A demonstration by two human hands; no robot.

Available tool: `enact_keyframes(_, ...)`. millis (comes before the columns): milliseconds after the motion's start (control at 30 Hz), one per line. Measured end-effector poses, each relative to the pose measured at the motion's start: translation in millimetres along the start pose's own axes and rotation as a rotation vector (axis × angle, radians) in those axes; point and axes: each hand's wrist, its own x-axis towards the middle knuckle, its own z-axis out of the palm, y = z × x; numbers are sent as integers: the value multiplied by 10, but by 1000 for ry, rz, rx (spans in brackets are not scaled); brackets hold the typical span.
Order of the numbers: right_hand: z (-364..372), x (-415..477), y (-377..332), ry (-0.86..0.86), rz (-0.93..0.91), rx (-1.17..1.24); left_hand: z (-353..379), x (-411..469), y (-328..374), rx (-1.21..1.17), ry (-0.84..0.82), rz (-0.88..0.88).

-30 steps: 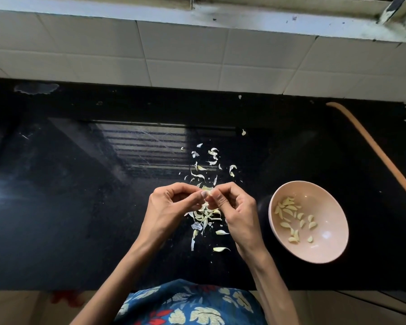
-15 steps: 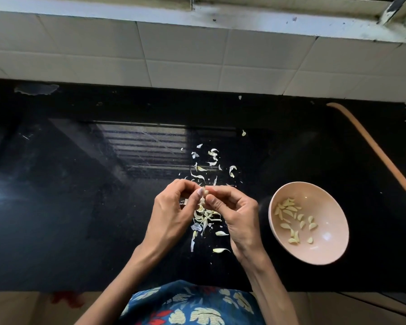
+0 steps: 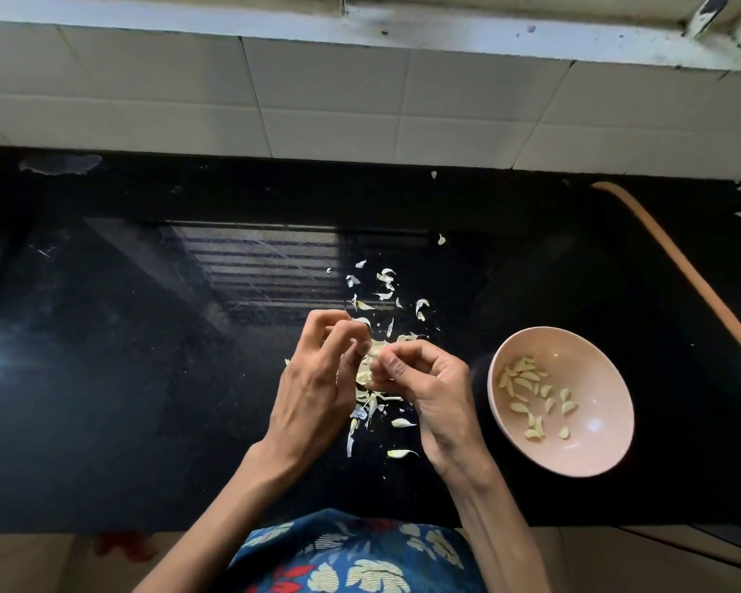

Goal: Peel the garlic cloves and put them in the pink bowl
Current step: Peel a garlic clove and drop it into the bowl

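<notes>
Pinching one garlic clove (image 3: 376,349) between them, the left grip (image 3: 317,378) and the right grip (image 3: 433,387) meet fingertip to fingertip above the black counter (image 3: 146,378). Both have curled fingers closed on the clove, the left from the left side, the right from the right with the thumb on top. Only a pale sliver of the clove shows between the fingers, so which way its long axis runs cannot be told.

The pink bowl (image 3: 595,378) stands on the counter just right of the right grip, apart from it. Inside it lie peeled cloves (image 3: 527,383), pale yellow, loosely gathered on the left and middle of its floor and pointing various ways.

Papery garlic skins (image 3: 386,284) are strewn on the counter beneath and beyond the grips. A white tiled wall (image 3: 339,100) runs behind.
</notes>
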Motion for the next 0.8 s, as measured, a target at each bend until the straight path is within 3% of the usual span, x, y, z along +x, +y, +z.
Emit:
enact_keyframes(233, -24, 3, -17, 1, 6, 38, -18, 18, -95, -210, 20, -209)
enact_keyframes(533, -23, 13, -1, 1, -32, 58, -162, 26, -69, -197, 59, -346)
enact_keyframes(667, -29, 15, -2, 5, -31, 59, -151, 46, -57, -105, 57, -297)
enact_keyframes(800, -43, 21, 0, -2, -62, 23, -133, 53, -40, -218, -110, -226)
